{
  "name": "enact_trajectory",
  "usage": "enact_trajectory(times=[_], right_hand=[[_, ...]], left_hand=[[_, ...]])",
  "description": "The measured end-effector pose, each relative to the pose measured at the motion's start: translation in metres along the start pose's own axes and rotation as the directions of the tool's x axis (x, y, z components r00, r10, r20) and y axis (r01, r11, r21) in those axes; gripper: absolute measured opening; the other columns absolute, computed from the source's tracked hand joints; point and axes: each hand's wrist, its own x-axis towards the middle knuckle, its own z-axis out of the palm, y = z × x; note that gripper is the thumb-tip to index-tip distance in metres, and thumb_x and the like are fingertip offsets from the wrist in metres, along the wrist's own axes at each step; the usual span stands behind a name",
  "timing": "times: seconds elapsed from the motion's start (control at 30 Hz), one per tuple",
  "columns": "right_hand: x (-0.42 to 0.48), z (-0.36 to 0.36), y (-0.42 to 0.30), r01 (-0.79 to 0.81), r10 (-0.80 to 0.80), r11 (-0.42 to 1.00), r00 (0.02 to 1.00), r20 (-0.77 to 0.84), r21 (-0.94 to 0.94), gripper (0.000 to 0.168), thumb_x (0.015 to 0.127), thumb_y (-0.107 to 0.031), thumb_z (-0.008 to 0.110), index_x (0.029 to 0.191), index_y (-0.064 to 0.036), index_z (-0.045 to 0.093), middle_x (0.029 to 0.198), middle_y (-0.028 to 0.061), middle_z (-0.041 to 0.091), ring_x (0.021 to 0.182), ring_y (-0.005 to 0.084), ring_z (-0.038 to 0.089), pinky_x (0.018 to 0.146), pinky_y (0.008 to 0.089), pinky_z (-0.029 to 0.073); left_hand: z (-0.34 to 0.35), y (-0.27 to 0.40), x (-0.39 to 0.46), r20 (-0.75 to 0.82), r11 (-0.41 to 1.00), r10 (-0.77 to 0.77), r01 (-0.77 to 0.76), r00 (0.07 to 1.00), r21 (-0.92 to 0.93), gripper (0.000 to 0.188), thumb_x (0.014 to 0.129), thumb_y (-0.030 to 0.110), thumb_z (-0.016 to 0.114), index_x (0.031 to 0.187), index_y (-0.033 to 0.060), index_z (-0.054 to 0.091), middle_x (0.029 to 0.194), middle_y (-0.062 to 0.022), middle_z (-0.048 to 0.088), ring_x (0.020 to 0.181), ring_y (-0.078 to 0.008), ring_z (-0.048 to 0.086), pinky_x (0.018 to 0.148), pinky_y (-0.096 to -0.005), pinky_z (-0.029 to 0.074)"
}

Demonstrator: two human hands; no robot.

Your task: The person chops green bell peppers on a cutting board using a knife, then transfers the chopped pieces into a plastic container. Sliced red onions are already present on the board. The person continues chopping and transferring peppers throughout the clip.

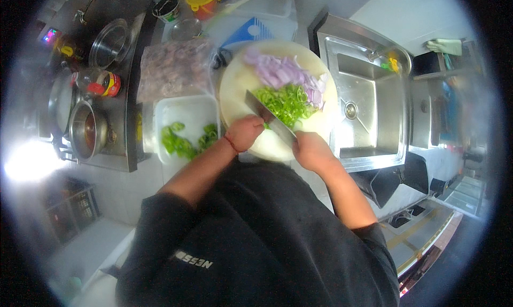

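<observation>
My right hand (312, 150) grips the handle of a cleaver (274, 120), whose broad blade lies diagonally over the round cutting board (236, 82). Curled at the blade's near left side is my left hand (246, 131), with a red cord at the wrist; a bit of green shows by its fingertips, but whether it holds anything I cannot tell. Sliced green peppers (284, 104) are heaped against the blade's far side. Behind them lie sliced purple onions (276, 71). A white plastic tub (188, 106) left of the board contains green pepper pieces (174, 140), partly hidden by my left forearm.
A clear bag of frozen-looking chunks (174, 68) lies behind the tub. To the right of the board is a stainless steel sink (356, 102). Metal bowls (86, 130) and a jar with a red and yellow label (108, 83) stand at left. A yellow-lidded container (202, 2) is at the back.
</observation>
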Motion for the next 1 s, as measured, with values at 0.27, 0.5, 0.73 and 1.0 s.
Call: enact_trajectory(times=[0.27,0.5,0.73,1.0], right_hand=[[0.015,0.021,0.0,0.067,-0.065,0.997,0.997,-0.042,0.04,0.021,0.089,-0.017,0.059,0.096,0.002,0.065,0.083,0.0278,0.067,0.083,0.0457,0.066,0.077,0.0533,0.053],[0.035,0.054,0.009,0.02,-0.009,0.992,0.997,-0.083,0.128,0.021,0.09,-0.017,0.061,0.094,0.003,0.062,0.081,0.0285,0.066,0.081,0.0468,0.065,0.075,0.053,0.052],[0.007,0.017,0.014,0.071,-0.019,0.972,0.974,-0.227,0.224,0.021,0.091,-0.018,0.063,0.091,0.003,0.061,0.077,0.0271,0.066,0.076,0.0465,0.065,0.07,0.0514,0.052],[-0.006,0.019,0.041,0.058,-0.082,0.968,0.993,0.089,0.244,0.023,0.091,-0.021,0.065,0.095,0.001,0.063,0.082,0.0261,0.066,0.082,0.0452,0.065,0.075,0.0476,0.051]], left_hand=[[0.006,-0.001,-0.005,-0.143,0.999,0.01,-0.016,0.99,-0.036,0.017,0.08,0.01,0.059,0.093,0.0062,0.07,0.101,-0.0094,0.067,0.097,-0.0311,0.065,0.084,-0.0416,0.055],[0.003,-0.001,-0.004,-0.049,0.996,-0.036,0.032,0.998,-0.085,0.018,0.081,0.009,0.058,0.095,0.006,0.069,0.101,-0.0122,0.065,0.096,-0.0328,0.063,0.084,-0.0442,0.053],[-0.048,-0.042,-0.065,-0.279,0.878,-0.478,0.467,0.833,-0.111,0.029,0.072,0.006,0.062,0.1,0.0055,0.071,0.107,-0.0185,0.066,0.106,-0.0389,0.061,0.095,-0.0451,0.051],[-0.065,-0.065,-0.102,0.11,0.685,-0.706,0.714,0.699,-0.144,0.034,0.075,0.016,0.07,0.108,0.0078,0.071,0.106,-0.0174,0.071,0.096,-0.036,0.067,0.088,-0.0426,0.055]])
